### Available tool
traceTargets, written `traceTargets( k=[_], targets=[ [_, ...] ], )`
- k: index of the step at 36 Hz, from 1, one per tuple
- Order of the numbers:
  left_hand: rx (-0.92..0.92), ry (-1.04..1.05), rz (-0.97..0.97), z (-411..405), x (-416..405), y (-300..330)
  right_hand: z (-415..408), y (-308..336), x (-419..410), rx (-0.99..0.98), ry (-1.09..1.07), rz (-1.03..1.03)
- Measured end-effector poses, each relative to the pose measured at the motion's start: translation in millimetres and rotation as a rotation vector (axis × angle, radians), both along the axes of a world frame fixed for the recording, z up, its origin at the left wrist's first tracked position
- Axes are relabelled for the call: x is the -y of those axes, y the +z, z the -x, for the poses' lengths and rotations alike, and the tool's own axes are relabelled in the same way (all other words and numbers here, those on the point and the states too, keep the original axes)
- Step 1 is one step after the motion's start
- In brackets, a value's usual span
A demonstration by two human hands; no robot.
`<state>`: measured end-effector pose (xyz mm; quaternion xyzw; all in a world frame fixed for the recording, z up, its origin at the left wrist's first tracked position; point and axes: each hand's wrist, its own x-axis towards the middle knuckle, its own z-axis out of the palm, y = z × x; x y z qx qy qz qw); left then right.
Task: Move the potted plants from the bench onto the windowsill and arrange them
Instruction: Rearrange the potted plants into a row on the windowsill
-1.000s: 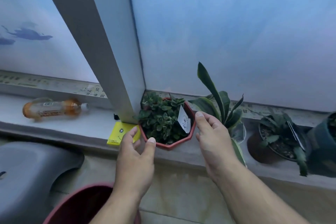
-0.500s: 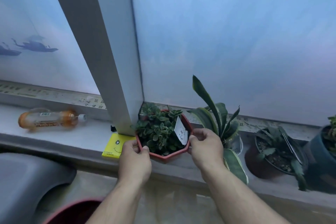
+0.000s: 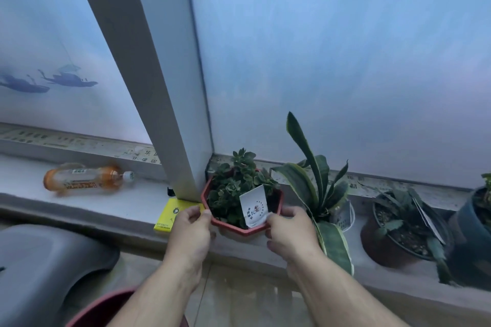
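Now both hands — left hand (image 3: 191, 228) and right hand (image 3: 288, 231) — in a curled grip on the red pot's (image 3: 239, 225) rim.

red octagonal pot (image 3: 240, 227) | leafy green plant, white tag | upright | windowsill (image 3: 127, 209), beside frame post

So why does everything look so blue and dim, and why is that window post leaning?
Head view: light comes only through the frosted window, a cold backlight that leaves both hands, the red pot and the plants dusky. The window post leans because of the wide-angle lens, which bends lines. The orange bottle looks soft and smeared.
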<state>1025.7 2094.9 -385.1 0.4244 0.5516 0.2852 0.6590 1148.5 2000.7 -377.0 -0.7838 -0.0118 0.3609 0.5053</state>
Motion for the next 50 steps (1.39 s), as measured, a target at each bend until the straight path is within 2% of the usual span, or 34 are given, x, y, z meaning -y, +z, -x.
traceTargets(
  k=[4, 7, 12, 16, 19, 29, 35, 38, 40, 42, 45, 47, 50],
  targets=[
    [-0.01, -0.086, 0.046, -1.6, 11.6, 1.4, -10.6, 0.9, 1.7, 0.125, 0.049, 0.052],
    [-0.018, -0.095, -0.002, -3.5, 12.8, 1.7, -11.8, -6.5, -1.4, 0.14, 0.022, 0.043],
    [-0.068, -0.107, -0.085, -0.8, 2.5, -6.6, -6.4, -17.5, -3.7, -0.017, -0.031, -0.017],
    [0.031, 0.016, -0.03, -3.0, -5.5, -13.5, -1.0, -8.6, -1.3, -0.183, 0.011, -0.041],
    [0.047, 0.072, -0.026, -5.4, -1.2, -22.5, 0.9, -9.2, -2.5, -0.132, -0.05, -0.051],
    [0.109, 0.053, 0.022, -9.1, 3.4, -19.1, 14.1, -16.1, -7.4, -0.083, -0.109, -0.114],
    [0.092, 0.023, 0.019, -3.3, 4.3, -9.8, 13.0, -8.8, -0.7, -0.144, -0.091, -0.144],
    [0.038, 0.05, -0.018, -2.0, 2.6, -4.6, 14.2, 0.2, 6.3, -0.149, -0.009, -0.129],
    [-0.033, 0.059, -0.113, 0.1, 5.0, 6.7, 16.8, 9.2, 12.6, -0.09, 0.071, -0.109],
    [-0.122, 0.059, -0.302, 3.8, 14.2, 24.8, 19.4, 25.8, 23.3, 0.021, 0.182, -0.061],
    [-0.104, 0.028, -0.541, 5.6, 43.7, 55.9, 13.9, 56.0, 44.2, 0.332, 0.266, -0.019],
    [-0.036, -0.033, -0.543, 0.5, 66.7, 64.2, 2.6, 74.0, 58.9, 0.505, 0.221, -0.029],
    [0.011, -0.185, -0.38, -16.7, 96.4, 58.6, -24.3, 81.5, 80.3, 0.629, 0.021, -0.033]
  ],
)
